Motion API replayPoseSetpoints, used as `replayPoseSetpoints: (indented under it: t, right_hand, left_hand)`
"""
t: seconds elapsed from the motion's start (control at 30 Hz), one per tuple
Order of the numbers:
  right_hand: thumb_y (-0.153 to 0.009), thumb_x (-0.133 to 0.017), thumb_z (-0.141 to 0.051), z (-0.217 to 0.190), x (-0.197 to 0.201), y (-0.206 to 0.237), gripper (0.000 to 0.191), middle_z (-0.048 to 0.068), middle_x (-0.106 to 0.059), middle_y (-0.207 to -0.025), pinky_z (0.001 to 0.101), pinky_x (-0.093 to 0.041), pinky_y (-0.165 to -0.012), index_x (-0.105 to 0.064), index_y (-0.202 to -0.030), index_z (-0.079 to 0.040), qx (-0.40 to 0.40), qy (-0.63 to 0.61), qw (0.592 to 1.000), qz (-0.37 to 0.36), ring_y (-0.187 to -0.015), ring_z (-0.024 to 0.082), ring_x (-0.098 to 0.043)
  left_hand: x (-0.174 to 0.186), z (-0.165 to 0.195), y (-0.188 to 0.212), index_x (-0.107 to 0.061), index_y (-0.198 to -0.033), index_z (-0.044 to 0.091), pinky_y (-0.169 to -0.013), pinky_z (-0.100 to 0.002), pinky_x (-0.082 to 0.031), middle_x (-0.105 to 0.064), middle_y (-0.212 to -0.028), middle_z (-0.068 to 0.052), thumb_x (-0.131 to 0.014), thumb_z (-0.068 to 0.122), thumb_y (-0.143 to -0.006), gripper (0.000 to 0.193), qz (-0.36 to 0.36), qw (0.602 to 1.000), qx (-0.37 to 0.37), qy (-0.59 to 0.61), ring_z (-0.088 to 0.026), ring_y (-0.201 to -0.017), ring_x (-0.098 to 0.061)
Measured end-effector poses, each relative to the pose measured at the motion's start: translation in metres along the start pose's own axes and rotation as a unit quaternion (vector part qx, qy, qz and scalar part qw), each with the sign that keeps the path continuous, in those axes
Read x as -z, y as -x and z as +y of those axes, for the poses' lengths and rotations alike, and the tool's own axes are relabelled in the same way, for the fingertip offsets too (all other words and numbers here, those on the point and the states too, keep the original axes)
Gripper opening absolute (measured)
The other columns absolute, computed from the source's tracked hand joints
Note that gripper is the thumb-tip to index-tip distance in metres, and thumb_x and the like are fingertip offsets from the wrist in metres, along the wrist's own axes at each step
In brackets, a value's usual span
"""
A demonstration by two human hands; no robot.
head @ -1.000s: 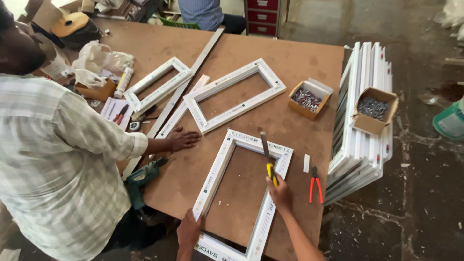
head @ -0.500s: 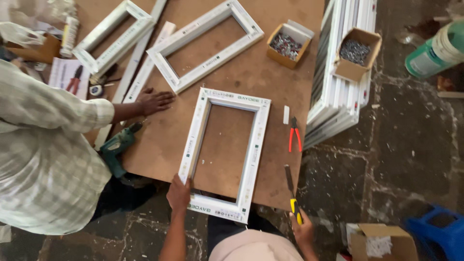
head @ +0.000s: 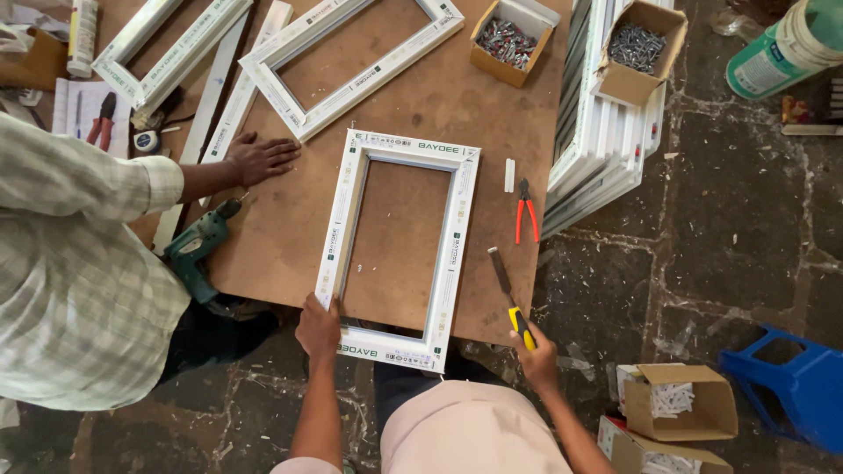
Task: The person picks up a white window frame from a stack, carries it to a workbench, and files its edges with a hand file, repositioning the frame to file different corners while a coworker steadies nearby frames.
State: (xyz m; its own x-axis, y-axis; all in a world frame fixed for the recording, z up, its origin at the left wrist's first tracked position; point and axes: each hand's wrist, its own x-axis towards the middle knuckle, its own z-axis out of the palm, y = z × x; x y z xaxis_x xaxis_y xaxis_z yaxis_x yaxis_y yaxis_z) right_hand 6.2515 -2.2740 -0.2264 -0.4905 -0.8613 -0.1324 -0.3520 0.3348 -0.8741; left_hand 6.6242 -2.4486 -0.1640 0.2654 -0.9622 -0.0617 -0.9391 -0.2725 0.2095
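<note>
A white plastic window frame (head: 454,230) lies flat on the brown board table (head: 281,237), its near end hanging over the front edge. My left hand (head: 318,326) grips the frame's near left corner. My right hand (head: 536,353) holds a chisel (head: 510,296) with a yellow and black handle, blade pointing away over the table's front right corner, just right of the frame. Red-handled pliers (head: 525,209) lie on the table beside the frame's right side.
A co-worker in a checked shirt (head: 70,281) stands at left, one hand (head: 259,158) flat on the table, a green drill (head: 198,247) beside it. Two more white frames (head: 347,88) lie farther back. Boxes of screws (head: 512,39), stacked white profiles (head: 606,140), a blue stool (head: 790,386) and cardboard boxes (head: 676,402) stand at right.
The view has drawn back and closer to the near edge. My right hand with the chisel has left the frame's right side and come back to the table's front right corner.
</note>
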Motion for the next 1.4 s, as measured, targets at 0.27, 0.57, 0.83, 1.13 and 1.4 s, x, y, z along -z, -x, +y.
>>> replayPoseSetpoints:
  t: [0.27, 0.57, 0.83, 1.13, 1.4]
  right_hand:
    - [-0.092, -0.075, -0.029, 0.003, 0.004, -0.001, 0.046, 0.000, -0.059, -0.064, 0.0280, -0.042, -0.048, -0.069, -0.125, 0.001, -0.021, -0.031, 0.999, -0.018, -0.053, 0.005, -0.051]
    - [-0.096, -0.072, -0.026, 0.021, 0.008, 0.000, 0.034, -0.003, -0.056, -0.063, 0.0245, -0.040, -0.045, -0.070, -0.117, 0.001, -0.067, -0.093, 0.993, 0.004, -0.052, 0.005, -0.052]
    - [-0.092, -0.075, -0.028, 0.020, 0.000, -0.008, 0.040, -0.001, -0.057, -0.060, 0.0259, -0.042, -0.045, -0.070, -0.121, 0.001, -0.052, -0.040, 0.998, -0.009, -0.048, 0.007, -0.054]
    - [-0.092, -0.074, -0.029, 0.012, -0.006, 0.001, 0.046, -0.001, -0.054, -0.058, 0.0268, -0.039, -0.043, -0.069, -0.128, -0.001, -0.069, -0.054, 0.996, -0.024, -0.047, 0.007, -0.050]
    - [-0.091, -0.074, -0.028, 0.016, -0.009, 0.008, 0.044, 0.000, -0.054, -0.056, 0.0271, -0.037, -0.041, -0.069, -0.125, 0.000, -0.084, -0.064, 0.994, -0.016, -0.046, 0.007, -0.050]
  left_hand:
    - [-0.008, -0.008, 0.007, -0.052, -0.122, 0.006, -0.071, -0.056, -0.055, -0.071, -0.097, -0.019, -0.058, 0.053, -0.099, 0.053, -0.050, 0.999, -0.006, 0.007, -0.043, -0.085, -0.071]
    - [-0.040, 0.014, 0.068, -0.052, -0.114, 0.007, -0.071, -0.059, -0.054, -0.070, -0.096, -0.021, -0.060, 0.050, -0.095, 0.047, -0.041, 0.991, 0.086, 0.093, -0.046, -0.083, -0.070]
    - [-0.043, 0.010, 0.067, -0.050, -0.112, 0.007, -0.072, -0.059, -0.054, -0.070, -0.095, -0.021, -0.058, 0.051, -0.096, 0.047, -0.068, 0.989, 0.105, 0.084, -0.045, -0.083, -0.070]
    - [-0.044, 0.008, 0.068, -0.050, -0.113, 0.006, -0.071, -0.058, -0.054, -0.070, -0.096, -0.021, -0.059, 0.052, -0.096, 0.049, -0.047, 0.991, 0.090, 0.089, -0.046, -0.082, -0.070]
    - [-0.039, 0.011, 0.069, -0.051, -0.112, 0.007, -0.073, -0.058, -0.054, -0.070, -0.099, -0.021, -0.060, 0.051, -0.095, 0.047, -0.057, 0.988, 0.104, 0.100, -0.046, -0.085, -0.070]
